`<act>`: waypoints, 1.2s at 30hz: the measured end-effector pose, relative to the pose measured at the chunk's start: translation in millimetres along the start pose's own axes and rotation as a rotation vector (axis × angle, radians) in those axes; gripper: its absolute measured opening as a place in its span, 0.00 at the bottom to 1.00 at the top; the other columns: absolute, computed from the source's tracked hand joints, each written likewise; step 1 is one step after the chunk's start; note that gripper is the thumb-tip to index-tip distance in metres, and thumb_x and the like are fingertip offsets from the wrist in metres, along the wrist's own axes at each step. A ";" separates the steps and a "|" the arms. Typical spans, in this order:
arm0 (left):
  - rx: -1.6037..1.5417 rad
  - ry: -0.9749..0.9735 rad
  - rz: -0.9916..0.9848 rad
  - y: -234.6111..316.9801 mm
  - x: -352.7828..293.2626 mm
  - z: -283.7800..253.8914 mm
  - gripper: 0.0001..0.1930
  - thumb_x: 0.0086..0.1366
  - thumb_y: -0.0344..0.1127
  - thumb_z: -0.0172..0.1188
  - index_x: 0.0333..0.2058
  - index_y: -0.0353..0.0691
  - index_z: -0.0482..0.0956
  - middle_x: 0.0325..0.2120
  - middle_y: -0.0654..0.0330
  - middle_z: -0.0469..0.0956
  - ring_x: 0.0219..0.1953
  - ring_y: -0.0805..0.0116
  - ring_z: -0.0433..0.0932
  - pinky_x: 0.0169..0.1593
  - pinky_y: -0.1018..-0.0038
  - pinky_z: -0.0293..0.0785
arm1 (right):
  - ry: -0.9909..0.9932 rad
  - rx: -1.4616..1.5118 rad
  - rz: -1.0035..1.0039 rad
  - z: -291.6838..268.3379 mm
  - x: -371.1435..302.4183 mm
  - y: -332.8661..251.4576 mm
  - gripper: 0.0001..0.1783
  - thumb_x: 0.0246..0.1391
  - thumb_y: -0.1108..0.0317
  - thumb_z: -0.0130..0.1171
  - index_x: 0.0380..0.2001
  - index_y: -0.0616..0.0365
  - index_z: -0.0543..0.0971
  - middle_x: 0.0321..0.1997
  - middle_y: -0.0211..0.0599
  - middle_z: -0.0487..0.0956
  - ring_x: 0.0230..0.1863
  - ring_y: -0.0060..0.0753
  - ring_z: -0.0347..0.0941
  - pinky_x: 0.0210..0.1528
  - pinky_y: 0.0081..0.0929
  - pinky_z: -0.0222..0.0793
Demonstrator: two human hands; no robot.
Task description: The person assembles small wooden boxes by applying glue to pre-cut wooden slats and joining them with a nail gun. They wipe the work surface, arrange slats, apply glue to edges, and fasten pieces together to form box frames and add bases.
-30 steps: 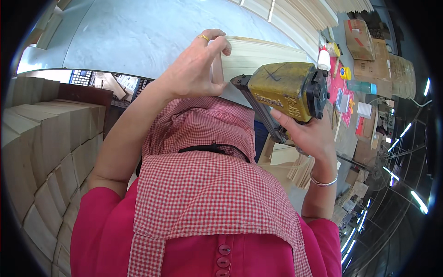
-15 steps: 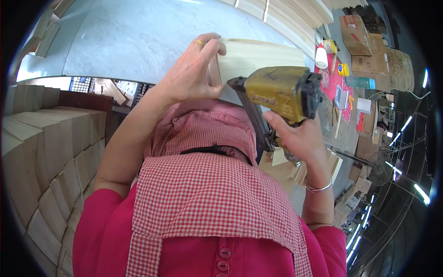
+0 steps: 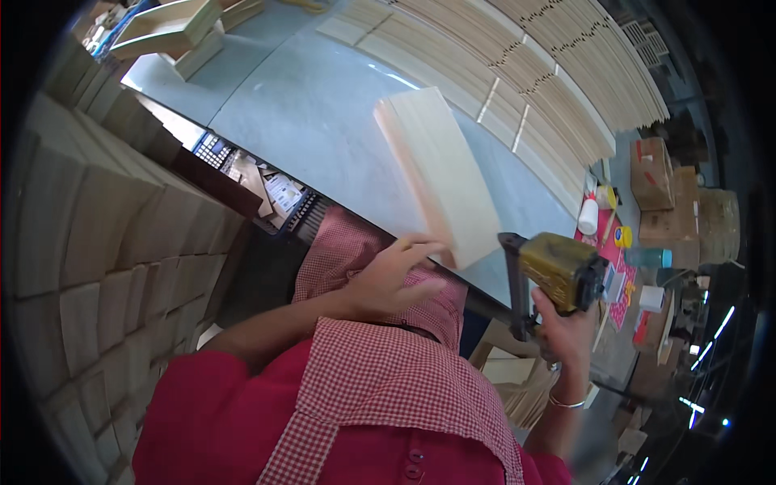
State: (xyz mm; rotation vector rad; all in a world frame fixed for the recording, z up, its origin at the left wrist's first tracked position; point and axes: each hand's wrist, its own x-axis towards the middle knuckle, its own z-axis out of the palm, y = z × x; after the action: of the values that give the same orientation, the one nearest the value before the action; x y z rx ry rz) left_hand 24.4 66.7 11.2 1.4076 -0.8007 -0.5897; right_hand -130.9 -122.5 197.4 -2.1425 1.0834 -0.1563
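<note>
In my right hand [image 3: 570, 327] is a yellow and black nail gun [image 3: 558, 271], its fingers wrapped round the handle. The gun is lifted off to the right of a pale wooden box-like piece [image 3: 449, 166], its nose apart from the wood. The piece lies at a slant on the grey tabletop [image 3: 299, 113], its near end at the table's front edge. At that near end, my left hand [image 3: 396, 279] has its fingers stretched out, the fingertips at the corner of the wood and the thumb apart. It is slightly blurred.
Long rows of thin wooden strips [image 3: 485, 48] line the table's far side. Open wooden boxes [image 3: 166, 28] stand at the far left. Stacked wooden blocks [image 3: 89, 283] rise at my left. Bottles, a yellow jar [image 3: 622, 236] and cardboard boxes [image 3: 653, 174] are at right.
The nail gun has moved away from the wood, to the right and down. The wooden piece has been turned to a slant on the table. My left hand's grip has loosened. The view has shifted.
</note>
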 end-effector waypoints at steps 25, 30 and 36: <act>0.684 0.322 -0.147 -13.5 186.2 -128.8 0.21 0.65 0.46 0.63 0.48 0.35 0.86 0.40 0.53 0.87 0.44 0.62 0.84 0.52 0.68 0.76 | -0.088 -0.029 -0.079 -1.1 3.5 42.9 0.19 0.49 0.66 0.77 0.39 0.69 0.84 0.36 0.44 0.88 0.36 0.30 0.85 0.41 0.30 0.78; 0.631 0.373 -0.152 -20.4 187.5 -127.7 0.20 0.65 0.45 0.65 0.47 0.34 0.86 0.40 0.53 0.86 0.45 0.64 0.83 0.52 0.70 0.76 | -0.032 -0.161 -0.170 -1.3 3.5 50.6 0.20 0.47 0.65 0.78 0.38 0.69 0.84 0.35 0.46 0.87 0.35 0.34 0.85 0.40 0.31 0.78; 0.535 0.413 -0.110 -35.9 187.6 -133.5 0.21 0.63 0.46 0.67 0.47 0.34 0.86 0.39 0.53 0.86 0.44 0.66 0.83 0.51 0.70 0.76 | -0.054 -0.040 -0.166 2.0 6.1 36.8 0.20 0.46 0.65 0.79 0.37 0.69 0.84 0.34 0.46 0.87 0.35 0.37 0.86 0.39 0.32 0.78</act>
State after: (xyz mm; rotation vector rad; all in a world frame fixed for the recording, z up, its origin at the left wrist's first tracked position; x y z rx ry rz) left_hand 248.0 1.0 3.7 1.9914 -0.5667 -0.1484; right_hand -150.3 -140.2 170.9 -2.2586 0.8848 -0.1537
